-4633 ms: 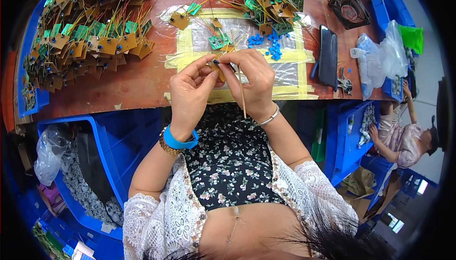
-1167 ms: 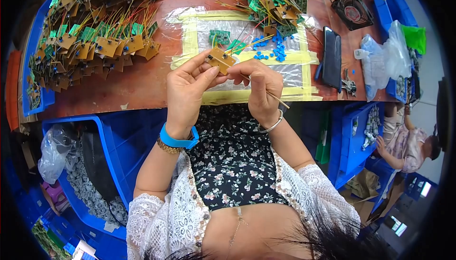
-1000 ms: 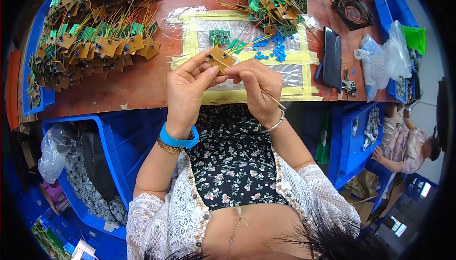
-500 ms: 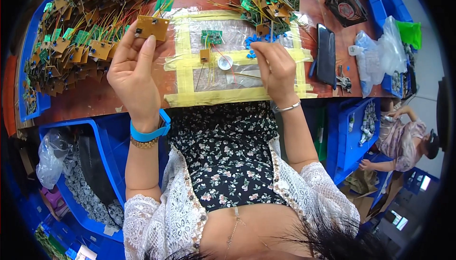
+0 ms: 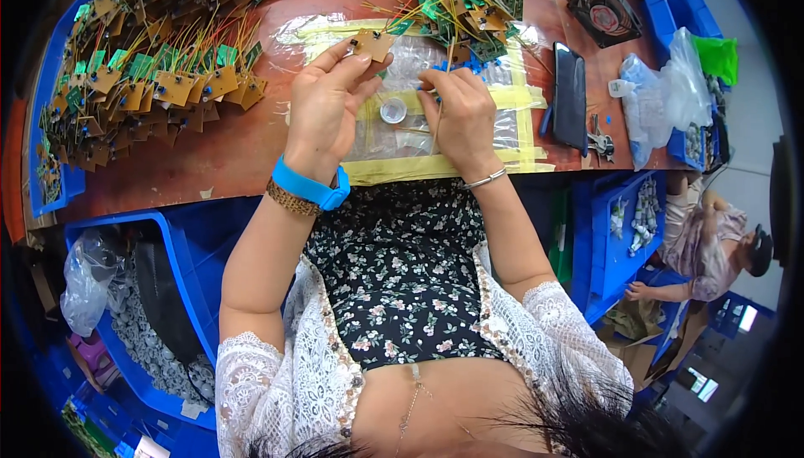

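While a brown circuit board (image 5: pixel 373 45) sits pinched in the left hand (image 5: pixel 325 110), the right hand (image 5: pixel 463 115), apart from it, grips a thin stick (image 5: pixel 451 54), a small round tub (image 5: pixel 393 110) lying between both hands on the bench (image 5: pixel 243 144).

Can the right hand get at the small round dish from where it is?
Probably yes: the small round dish sits just left of the right hand, and nothing seems to stand upright between them. The hand appears to hold a thin stick, so its grip may not be free.
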Available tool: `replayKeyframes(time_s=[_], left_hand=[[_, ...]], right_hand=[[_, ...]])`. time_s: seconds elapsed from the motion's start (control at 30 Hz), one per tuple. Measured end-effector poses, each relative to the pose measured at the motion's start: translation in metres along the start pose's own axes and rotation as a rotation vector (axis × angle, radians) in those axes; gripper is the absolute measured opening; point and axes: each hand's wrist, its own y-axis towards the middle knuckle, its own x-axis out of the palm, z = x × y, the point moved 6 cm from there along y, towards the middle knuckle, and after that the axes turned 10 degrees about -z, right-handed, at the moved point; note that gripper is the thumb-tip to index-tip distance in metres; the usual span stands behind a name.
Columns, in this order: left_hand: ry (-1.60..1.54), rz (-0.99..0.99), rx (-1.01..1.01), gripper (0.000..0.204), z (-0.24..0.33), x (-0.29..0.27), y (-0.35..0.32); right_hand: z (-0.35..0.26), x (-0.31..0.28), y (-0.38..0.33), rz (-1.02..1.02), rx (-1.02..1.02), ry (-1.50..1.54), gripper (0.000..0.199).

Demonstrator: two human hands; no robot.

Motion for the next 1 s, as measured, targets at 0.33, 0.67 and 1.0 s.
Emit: replayKeyframes(time_s=[0.33, 0.67, 1.0], left_hand=[[0.394, -0.133, 0.168, 0.034, 0.028, -0.002, -0.016], [0.253, -0.177, 0.091, 0.033, -0.003, 0.013, -0.044], [0.253, -0.175, 0.034, 0.034, -0.01, 0.009, -0.047]], right_hand=[[-0.029, -0.037, 0.0, 0.206, -0.074, 0.206, 0.022], [-0.058, -0.038, 0.012, 0.156, -0.178, 0.101, 0.019], [-0.058, -0.04, 0.009, 0.112, -0.141, 0.129, 0.019]])
